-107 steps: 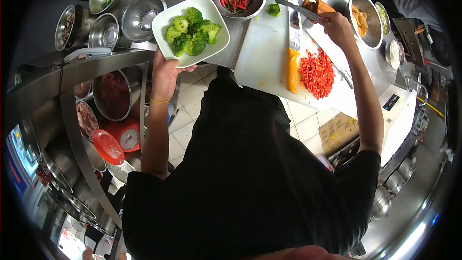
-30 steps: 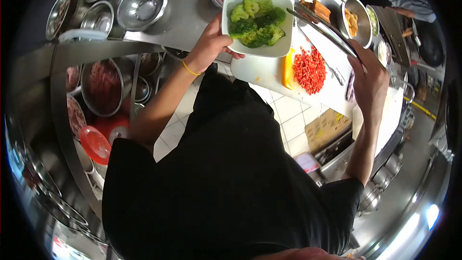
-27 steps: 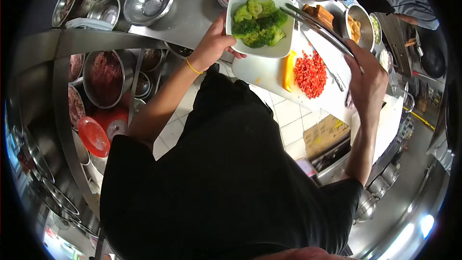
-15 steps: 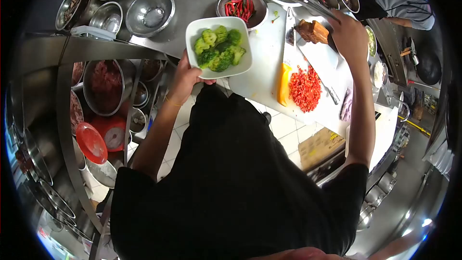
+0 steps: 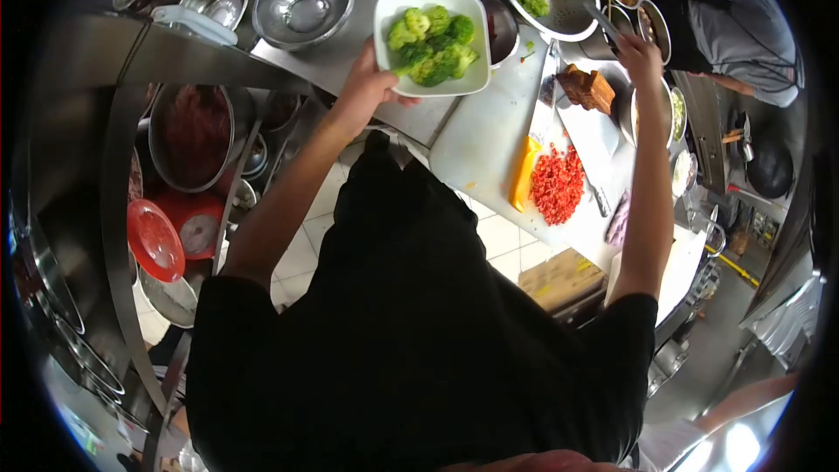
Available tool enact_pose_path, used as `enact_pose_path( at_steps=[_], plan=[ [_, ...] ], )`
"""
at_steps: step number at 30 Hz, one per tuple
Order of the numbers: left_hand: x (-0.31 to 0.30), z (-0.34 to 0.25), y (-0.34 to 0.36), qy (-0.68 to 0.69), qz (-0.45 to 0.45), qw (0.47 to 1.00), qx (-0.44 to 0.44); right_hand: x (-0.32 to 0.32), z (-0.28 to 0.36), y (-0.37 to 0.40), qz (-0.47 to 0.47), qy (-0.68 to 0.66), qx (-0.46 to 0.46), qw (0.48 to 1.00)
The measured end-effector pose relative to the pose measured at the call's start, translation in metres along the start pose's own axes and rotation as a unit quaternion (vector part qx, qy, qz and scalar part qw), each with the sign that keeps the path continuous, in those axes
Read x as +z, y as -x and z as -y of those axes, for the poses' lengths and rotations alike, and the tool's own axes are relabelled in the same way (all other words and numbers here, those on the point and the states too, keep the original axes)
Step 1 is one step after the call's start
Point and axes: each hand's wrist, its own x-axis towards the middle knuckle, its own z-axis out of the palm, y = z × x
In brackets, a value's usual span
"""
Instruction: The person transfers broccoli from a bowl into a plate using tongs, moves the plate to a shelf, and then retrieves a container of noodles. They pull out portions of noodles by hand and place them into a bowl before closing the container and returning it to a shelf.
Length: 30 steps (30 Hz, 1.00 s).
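Note:
My left hand (image 5: 369,89) grips the near left rim of a white square bowl (image 5: 382,22). Green broccoli florets (image 5: 434,45) fill it. My right hand (image 5: 641,61) is closed around metal tongs (image 5: 606,23), which reach over the rim of a perforated metal colander (image 5: 572,13). More broccoli (image 5: 531,3) lies inside the colander, and the tongs' tips are hard to make out there. Partly behind the white bowl stands a metal bowl (image 5: 505,31); its contents are mostly hidden.
On the white cutting board (image 5: 472,135) are chopped red chillies (image 5: 558,185), a yellow-handled knife (image 5: 525,175), another knife (image 5: 587,153) and a brown block of meat (image 5: 587,89). A metal bowl (image 5: 303,5) stands left. Another person (image 5: 743,26) is at the upper right.
The white bowl has moved up and right, now covering much of the metal bowl that showed red chillies. My right hand and the tongs have shifted up and right, farther over the colander.

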Motion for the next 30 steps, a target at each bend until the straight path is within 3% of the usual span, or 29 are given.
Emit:
enact_pose_path(
  at_steps=[1,2,3,8,9,10,12,15,16,18,22,28,30],
  plan=[
    [0.005,0.001,-0.006,0.011,-0.007,1.000,0.007,-0.007,-0.019,0.008,0.015,-0.151,0.030,0.988],
    [0.011,0.001,-0.009,0.009,-0.016,1.000,0.004,-0.024,0.001,0.036,0.045,-0.337,0.052,0.939],
    [0.016,-0.001,-0.014,0.011,-0.005,1.000,0.018,-0.036,0.016,0.057,0.030,-0.333,0.094,0.938],
    [0.027,0.002,-0.034,-0.009,0.054,0.998,0.021,-0.039,0.044,0.125,0.174,-0.408,0.165,0.881],
    [0.031,0.001,-0.036,-0.021,0.056,0.998,0.019,-0.033,0.051,0.132,0.249,-0.443,0.147,0.848],
    [0.035,0.000,-0.036,-0.022,0.063,0.998,0.016,-0.021,0.056,0.136,0.281,-0.436,0.150,0.842],
    [0.042,0.001,-0.034,-0.022,0.075,0.997,0.012,-0.003,0.075,0.142,0.243,-0.395,0.130,0.876],
    [0.039,0.007,-0.032,0.014,0.096,0.995,-0.024,-0.015,0.095,0.152,0.082,-0.133,-0.024,0.987],
    [0.037,0.009,-0.031,0.015,0.092,0.995,-0.025,-0.027,0.105,0.159,0.085,-0.133,-0.026,0.987],
    [0.033,0.012,-0.030,0.042,0.105,0.993,-0.040,-0.049,0.123,0.172,-0.090,0.057,-0.195,0.975],
    [0.034,0.013,-0.026,0.073,0.102,0.991,-0.040,-0.057,0.146,0.181,-0.052,0.212,-0.280,0.935],
    [0.037,0.001,-0.017,0.049,0.081,0.995,-0.013,-0.051,0.137,0.157,-0.071,0.130,-0.334,0.931],
    [0.037,-0.002,-0.015,-0.024,0.066,0.997,-0.012,-0.060,0.135,0.144,0.058,-0.054,-0.163,0.983]
  ],
)
